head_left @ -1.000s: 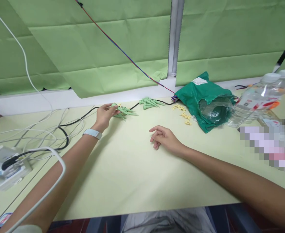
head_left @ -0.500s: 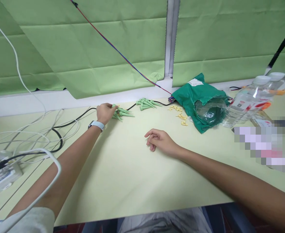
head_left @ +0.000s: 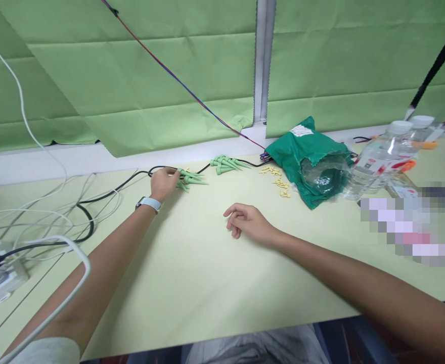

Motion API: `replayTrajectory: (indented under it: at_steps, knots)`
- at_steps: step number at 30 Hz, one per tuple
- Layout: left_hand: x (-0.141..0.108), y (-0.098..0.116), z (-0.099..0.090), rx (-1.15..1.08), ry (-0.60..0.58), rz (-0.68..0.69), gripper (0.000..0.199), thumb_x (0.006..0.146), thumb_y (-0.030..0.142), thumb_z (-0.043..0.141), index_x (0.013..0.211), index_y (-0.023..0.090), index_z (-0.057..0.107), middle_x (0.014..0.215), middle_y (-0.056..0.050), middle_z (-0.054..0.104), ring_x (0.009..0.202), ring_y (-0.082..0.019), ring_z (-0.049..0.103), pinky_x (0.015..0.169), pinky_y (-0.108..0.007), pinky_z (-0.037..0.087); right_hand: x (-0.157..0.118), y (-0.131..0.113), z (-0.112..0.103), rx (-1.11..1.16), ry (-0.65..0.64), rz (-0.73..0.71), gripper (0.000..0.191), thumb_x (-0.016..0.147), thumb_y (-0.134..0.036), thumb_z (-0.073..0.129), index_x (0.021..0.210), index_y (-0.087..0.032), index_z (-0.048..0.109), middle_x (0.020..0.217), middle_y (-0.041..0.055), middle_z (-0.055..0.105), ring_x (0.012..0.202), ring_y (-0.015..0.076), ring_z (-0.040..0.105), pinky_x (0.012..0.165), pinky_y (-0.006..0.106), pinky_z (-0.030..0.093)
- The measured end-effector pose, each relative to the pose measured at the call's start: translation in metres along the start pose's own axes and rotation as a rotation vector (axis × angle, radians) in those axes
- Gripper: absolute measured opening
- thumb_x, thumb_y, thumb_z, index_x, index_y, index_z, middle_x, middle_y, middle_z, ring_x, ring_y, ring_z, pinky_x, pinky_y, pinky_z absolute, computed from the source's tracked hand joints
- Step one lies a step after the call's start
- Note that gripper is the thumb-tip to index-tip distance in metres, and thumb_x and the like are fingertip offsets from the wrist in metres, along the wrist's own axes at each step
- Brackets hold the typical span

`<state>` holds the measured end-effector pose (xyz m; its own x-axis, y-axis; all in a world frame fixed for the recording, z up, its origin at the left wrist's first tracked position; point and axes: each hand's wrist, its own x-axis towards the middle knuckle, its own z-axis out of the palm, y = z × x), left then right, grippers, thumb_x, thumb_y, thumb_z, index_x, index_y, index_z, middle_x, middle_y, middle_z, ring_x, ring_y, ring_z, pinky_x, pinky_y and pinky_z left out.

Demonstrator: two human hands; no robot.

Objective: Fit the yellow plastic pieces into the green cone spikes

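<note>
Lying just left of frame centre: green spikes (head_left: pixel 195 181), tips rightward, long axes near level, one angled down-right. Left hand (head_left: pixel 164 183) at blunt ends; pinch hidden, cannot tell. Right hand (head_left: pixel 250 222) half-spread, loosely curled, mid-frame.

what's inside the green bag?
Crumpled clear plastic shows at the torn opening of the green bag. Anything deeper is covered by the bag's opaque wall, so I can't tell what else it holds.

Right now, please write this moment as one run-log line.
left hand: at left green cones, grip unclear | right hand: loosely curled, nothing visibly held | nearby: right green cones, yellow pieces, green bag
</note>
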<state>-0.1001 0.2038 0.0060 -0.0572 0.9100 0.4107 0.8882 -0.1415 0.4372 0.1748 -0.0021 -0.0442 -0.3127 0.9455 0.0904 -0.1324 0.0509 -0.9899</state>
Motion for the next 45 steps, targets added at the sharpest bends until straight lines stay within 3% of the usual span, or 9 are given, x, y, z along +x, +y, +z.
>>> replayTrajectory:
  at_steps: [6, 10, 12, 16, 19, 22, 28, 37, 45]
  knots:
    - [-0.017, -0.006, -0.002, -0.058, 0.075, 0.097, 0.035, 0.088, 0.030, 0.055, 0.111, 0.010, 0.072, 0.113, -0.017, 0.071, 0.106, -0.031, 0.064, 0.098, -0.042, 0.046, 0.004, -0.004, -0.007, -0.005, 0.060, -0.003, 0.022, 0.078, -0.016, 0.055, 0.099, -0.018, 0.062, 0.084, 0.0008, 0.065, 0.057, 0.0138, 0.066, 0.054, 0.029, 0.056]
    - [-0.058, -0.002, -0.006, -0.012, 0.186, 0.307, 0.033, 0.089, 0.029, 0.056, 0.117, 0.015, 0.065, 0.119, -0.017, 0.061, 0.118, -0.033, 0.052, 0.106, -0.048, 0.039, 0.026, -0.005, -0.030, -0.296, 0.213, -0.033, 0.021, 0.080, -0.019, 0.054, 0.099, -0.020, 0.062, 0.089, 0.0010, 0.066, 0.057, 0.0123, 0.063, 0.053, 0.026, 0.051]
    - [-0.080, 0.004, -0.009, 0.042, 0.120, 0.472, 0.028, 0.091, 0.028, 0.054, 0.114, 0.017, 0.064, 0.114, -0.015, 0.060, 0.113, -0.032, 0.052, 0.102, -0.048, 0.040, 0.048, -0.006, -0.045, -0.564, 0.308, -0.082, 0.019, 0.081, -0.018, 0.056, 0.098, -0.020, 0.064, 0.093, 0.0018, 0.068, 0.067, 0.0140, 0.064, 0.064, 0.028, 0.052]
    - [-0.106, 0.016, -0.014, 0.172, -0.153, 0.719, 0.017, 0.093, 0.023, 0.047, 0.097, 0.020, 0.064, 0.091, -0.010, 0.058, 0.092, -0.028, 0.054, 0.088, -0.042, 0.043, 0.100, -0.010, -0.067, -1.043, 0.421, -0.102, 0.025, 0.083, -0.019, 0.059, 0.108, -0.020, 0.065, 0.108, 0.0066, 0.069, 0.099, 0.0223, 0.065, 0.085, 0.033, 0.051]
    - [-0.108, 0.019, -0.015, 0.144, -0.208, 0.698, 0.019, 0.094, 0.020, 0.044, 0.097, 0.020, 0.063, 0.089, -0.008, 0.057, 0.087, -0.026, 0.055, 0.081, -0.039, 0.045, 0.132, -0.014, -0.075, -1.391, 0.459, -0.074, 0.033, 0.092, -0.021, 0.054, 0.125, -0.018, 0.060, 0.127, 0.0146, 0.061, 0.104, 0.0262, 0.064, 0.085, 0.036, 0.050]
    - [-0.107, 0.014, -0.013, 0.082, -0.196, 0.605, 0.018, 0.093, 0.021, 0.047, 0.100, 0.020, 0.063, 0.094, -0.009, 0.057, 0.093, -0.026, 0.056, 0.082, -0.038, 0.047, 0.151, -0.015, -0.080, -1.648, 0.386, -0.041, 0.036, 0.098, -0.013, 0.040, 0.128, -0.014, 0.059, 0.131, 0.0206, 0.057, 0.105, 0.0278, 0.065, 0.086, 0.037, 0.048]
    - [-0.109, 0.009, -0.011, 0.044, -0.198, 0.571, 0.019, 0.092, 0.020, 0.047, 0.102, 0.020, 0.063, 0.097, -0.009, 0.058, 0.096, -0.026, 0.056, 0.086, -0.040, 0.047, 0.161, -0.011, -0.086, -1.678, 0.340, -0.005, 0.038, 0.099, -0.010, 0.034, 0.122, -0.011, 0.063, 0.126, 0.0218, 0.060, 0.106, 0.0285, 0.066, 0.088, 0.038, 0.047]
    - [-0.107, 0.009, -0.012, 0.018, -0.216, 0.555, 0.019, 0.091, 0.021, 0.048, 0.101, 0.020, 0.064, 0.096, -0.010, 0.057, 0.096, -0.028, 0.056, 0.086, -0.041, 0.047, 0.152, -0.014, -0.085, -1.622, 0.399, 0.046, 0.033, 0.101, -0.035, 0.047, 0.121, -0.016, 0.066, 0.125, 0.0179, 0.061, 0.105, 0.0276, 0.066, 0.088, 0.035, 0.048]
    - [-0.107, 0.009, -0.013, 0.001, -0.228, 0.523, 0.018, 0.090, 0.022, 0.049, 0.099, 0.020, 0.063, 0.098, -0.010, 0.058, 0.097, -0.028, 0.056, 0.086, -0.040, 0.047, 0.163, -0.013, -0.073, -1.529, 0.467, 0.067, 0.030, 0.100, -0.022, 0.045, 0.116, -0.013, 0.068, 0.122, 0.0200, 0.064, 0.102, 0.0252, 0.067, 0.087, 0.033, 0.047]
